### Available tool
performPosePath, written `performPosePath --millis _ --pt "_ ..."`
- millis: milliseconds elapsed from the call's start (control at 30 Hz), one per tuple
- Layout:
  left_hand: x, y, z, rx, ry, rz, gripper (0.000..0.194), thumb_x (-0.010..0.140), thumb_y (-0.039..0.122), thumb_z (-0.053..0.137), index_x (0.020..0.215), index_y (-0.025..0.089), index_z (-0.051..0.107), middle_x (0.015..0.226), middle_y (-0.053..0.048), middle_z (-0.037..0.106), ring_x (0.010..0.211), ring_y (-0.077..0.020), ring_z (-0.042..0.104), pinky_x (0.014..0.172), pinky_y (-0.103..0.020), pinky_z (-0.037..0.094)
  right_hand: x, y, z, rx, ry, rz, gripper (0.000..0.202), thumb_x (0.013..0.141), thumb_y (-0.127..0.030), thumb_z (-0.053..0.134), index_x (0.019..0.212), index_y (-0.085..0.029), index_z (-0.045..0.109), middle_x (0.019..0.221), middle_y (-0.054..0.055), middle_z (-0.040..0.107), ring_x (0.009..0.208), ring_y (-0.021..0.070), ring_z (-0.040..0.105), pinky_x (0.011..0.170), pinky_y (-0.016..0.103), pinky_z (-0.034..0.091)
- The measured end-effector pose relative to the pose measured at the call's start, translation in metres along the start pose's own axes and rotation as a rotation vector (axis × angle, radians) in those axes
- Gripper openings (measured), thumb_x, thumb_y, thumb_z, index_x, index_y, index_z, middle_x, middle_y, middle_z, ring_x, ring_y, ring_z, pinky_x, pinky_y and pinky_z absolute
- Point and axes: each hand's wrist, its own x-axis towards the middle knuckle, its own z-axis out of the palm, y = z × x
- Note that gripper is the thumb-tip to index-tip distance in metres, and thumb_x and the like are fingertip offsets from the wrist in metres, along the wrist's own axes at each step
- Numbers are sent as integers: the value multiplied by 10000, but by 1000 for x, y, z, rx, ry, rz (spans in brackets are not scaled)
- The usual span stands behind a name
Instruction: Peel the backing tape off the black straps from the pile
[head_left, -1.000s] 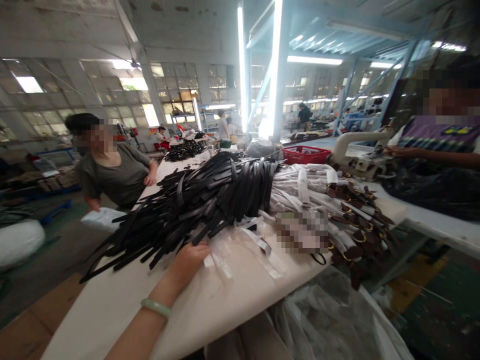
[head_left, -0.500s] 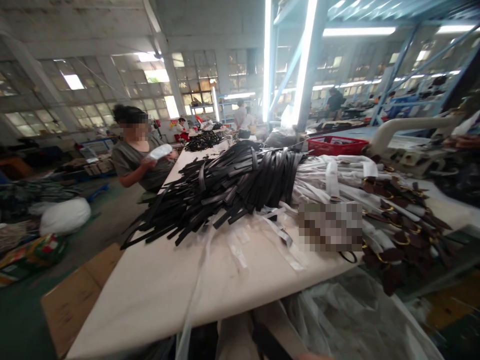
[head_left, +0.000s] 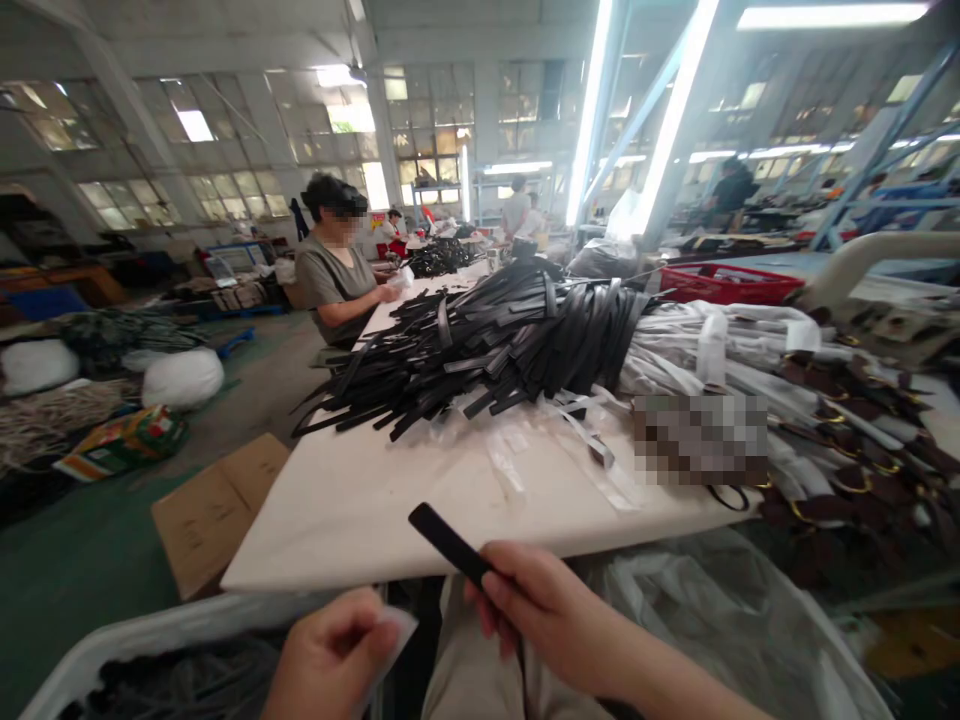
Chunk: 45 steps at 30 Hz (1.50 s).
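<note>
A black strap (head_left: 448, 541) is pinched in my right hand (head_left: 551, 615), its rounded end pointing up and left over the table's front edge. My left hand (head_left: 334, 650) is closed on a small piece of whitish film (head_left: 399, 632), low in front of me and apart from the strap. Beyond both hands, a large pile of black straps (head_left: 517, 335) covers the middle of the pale table (head_left: 337, 525). Strips of clear film (head_left: 506, 455) lie along the pile's near side.
White-wrapped straps with brown ends (head_left: 750, 345) are heaped at right, before a red basket (head_left: 727, 284). A co-worker (head_left: 337, 265) stands at the table's left side. A white bin (head_left: 135, 630) with dark strips and a cardboard box (head_left: 217, 505) are at lower left.
Both my hands have come into view, the right with the black strap and the left with film. My view has shifted left, and the co-worker's hands are lower.
</note>
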Motion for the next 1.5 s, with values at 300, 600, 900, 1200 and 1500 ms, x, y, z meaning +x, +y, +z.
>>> performPosePath --millis 300,600,900,1200,1500 --pt "35 8 76 -350 -215 -77 496 579 461 890 546 174 486 556 56 422 587 -110 352 563 -222 302 -1 -11 -21 -153 223 -118 353 865 -472 640 997 -146 657 683 -28 488 622 107 419 559 226 330" --pt "17 -6 85 -271 -95 -77 342 563 289 820 530 176 498 533 66 425 560 -105 341 548 -221 274 -31 1 -32 -426 252 -150 388 1017 -460 342 739 -199 410 631 -28 437 581 113 397 553 258 261" --pt "18 -19 72 -120 -132 -74 284 601 320 790 541 167 559 536 53 465 558 -117 370 554 -239 285 -52 -15 -53 -653 78 -50 329 989 -358 407 704 -196 402 599 -36 413 547 105 341 532 266 205" --pt "23 -29 72 -9 -233 -70 292 623 342 766 546 179 536 545 45 464 565 -125 382 550 -242 288 -49 -14 -57 -698 18 -10 288 962 -309 444 702 -196 397 600 -40 398 543 104 310 528 269 195" --pt "25 -29 77 4 -256 -102 269 580 298 761 547 184 519 542 48 468 555 -126 383 542 -241 283 -48 -12 -57 -748 -1 15 284 961 -312 440 705 -197 399 595 -41 395 544 101 309 525 262 189"
